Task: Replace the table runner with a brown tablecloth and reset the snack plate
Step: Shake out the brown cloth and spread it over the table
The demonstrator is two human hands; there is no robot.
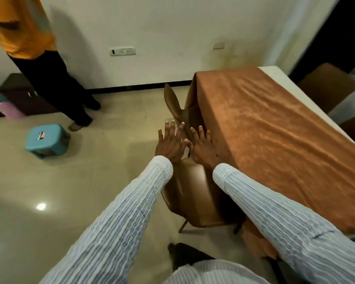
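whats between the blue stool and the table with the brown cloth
In the head view, bare floor, then a brown chair tucked against the tablecloth; both hands hover above it.

The tablecloth [275,140] is a warm rust brown with a mottled, suede-like sheen, and it covers most of the counter [279,75], which shows white along its far edge. The chair [195,193] tucked at the near edge is tan brown. Both sleeves [119,218] are white with fine grey ribbed stripes. The floor [90,181] is glossy beige tile. On it sits a teal stool [47,140]. A person [35,48] standing by the white wall [172,37] wears an orange top and black trousers.
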